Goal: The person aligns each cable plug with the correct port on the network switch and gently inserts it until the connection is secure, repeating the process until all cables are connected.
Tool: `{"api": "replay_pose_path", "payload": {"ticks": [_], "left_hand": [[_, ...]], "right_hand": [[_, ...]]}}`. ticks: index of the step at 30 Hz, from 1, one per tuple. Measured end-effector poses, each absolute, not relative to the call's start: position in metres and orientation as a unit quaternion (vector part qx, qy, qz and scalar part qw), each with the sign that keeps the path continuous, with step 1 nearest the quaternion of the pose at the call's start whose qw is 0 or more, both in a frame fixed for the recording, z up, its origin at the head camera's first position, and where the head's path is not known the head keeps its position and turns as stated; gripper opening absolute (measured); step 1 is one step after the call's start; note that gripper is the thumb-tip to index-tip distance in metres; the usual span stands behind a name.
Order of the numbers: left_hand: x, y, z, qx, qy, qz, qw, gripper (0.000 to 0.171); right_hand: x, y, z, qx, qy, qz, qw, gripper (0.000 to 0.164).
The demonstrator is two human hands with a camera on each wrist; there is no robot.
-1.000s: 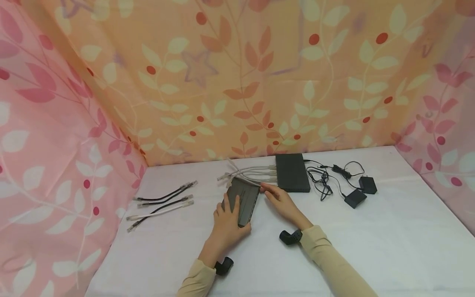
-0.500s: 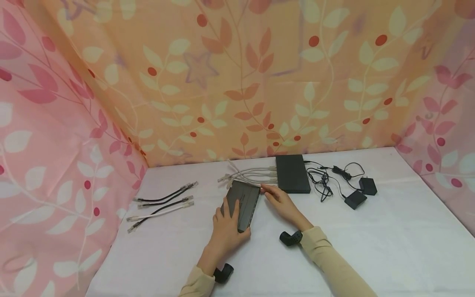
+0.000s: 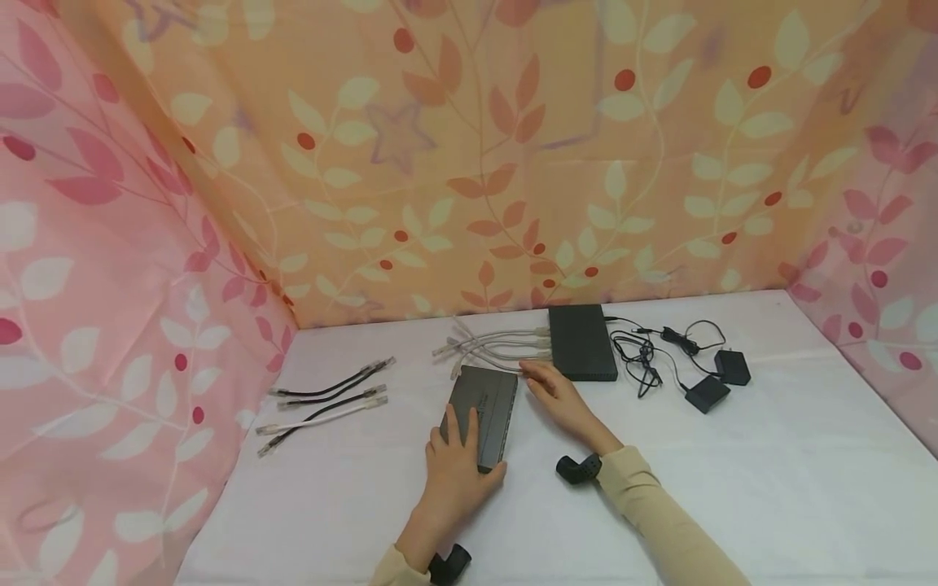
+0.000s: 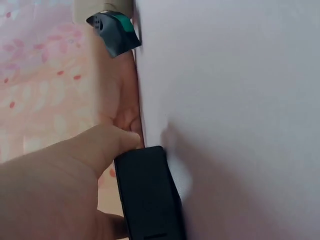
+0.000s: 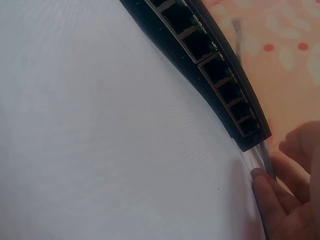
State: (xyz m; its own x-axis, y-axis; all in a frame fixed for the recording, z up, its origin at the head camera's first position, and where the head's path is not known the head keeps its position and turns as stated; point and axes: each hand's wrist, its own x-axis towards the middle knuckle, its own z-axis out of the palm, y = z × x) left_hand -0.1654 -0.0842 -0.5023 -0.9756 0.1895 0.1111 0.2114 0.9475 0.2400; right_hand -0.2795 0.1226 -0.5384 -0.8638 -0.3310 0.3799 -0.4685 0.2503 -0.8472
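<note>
Mid-frame, left hand (image 3: 456,472) grips one of two dark boxes (image 3: 487,399); right hand (image 3: 563,404), grip unclear; two adapters (image 3: 707,395) mid-right, four short cables (image 3: 343,413) mid-left.

- Your head camera looks forward and down from above the white surface (image 3: 733,488), facing the orange leaf-print fabric backdrop (image 3: 440,163).
- Your left wrist camera looks, close up, at one narrow end of the flat dark-grey rectangular box (image 4: 150,195).
- Your right wrist camera, also near, faces that box's row of ports (image 5: 227,90).
- All three share box and surface.
</note>
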Motion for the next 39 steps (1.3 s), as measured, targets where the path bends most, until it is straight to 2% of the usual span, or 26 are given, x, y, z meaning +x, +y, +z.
{"api": "replay_pose_path", "payload": {"ticks": [6,10,14,18,21,28,34,39], "left_hand": [[-0.169,-0.092,-0.49,-0.121,-0.978,-0.166,-0.039,0.093],[-0.177,-0.109,-0.477,-0.154,-0.956,-0.226,-0.11,0.091],[-0.185,-0.129,-0.472,-0.173,-0.929,-0.287,-0.156,0.091],[-0.192,-0.144,-0.478,-0.192,-0.917,-0.311,-0.16,0.092],[-0.198,-0.152,-0.483,-0.203,-0.911,-0.326,-0.15,0.089],[-0.226,-0.155,-0.486,-0.24,-0.908,-0.326,-0.109,0.066],[-0.262,-0.145,-0.481,-0.297,-0.915,-0.242,-0.125,0.062],[-0.284,-0.143,-0.476,-0.311,-0.914,-0.217,-0.143,0.064]], "right_hand": [[-0.281,0.128,-0.545,0.234,-0.795,0.556,0.063,0.034],[-0.278,0.129,-0.545,0.233,-0.795,0.556,0.07,0.033],[-0.27,0.129,-0.54,0.243,-0.793,0.555,0.064,0.032],[-0.254,0.127,-0.531,0.28,-0.823,0.491,0.056,0.033],[-0.235,0.121,-0.519,0.311,-0.85,0.424,0.028,0.042],[-0.183,0.092,-0.487,0.373,-0.894,0.241,-0.054,0.068],[-0.154,0.063,-0.485,0.425,-0.9,0.096,-0.011,0.075],[-0.15,0.054,-0.485,0.42,-0.905,0.036,0.052,0.067]]}}
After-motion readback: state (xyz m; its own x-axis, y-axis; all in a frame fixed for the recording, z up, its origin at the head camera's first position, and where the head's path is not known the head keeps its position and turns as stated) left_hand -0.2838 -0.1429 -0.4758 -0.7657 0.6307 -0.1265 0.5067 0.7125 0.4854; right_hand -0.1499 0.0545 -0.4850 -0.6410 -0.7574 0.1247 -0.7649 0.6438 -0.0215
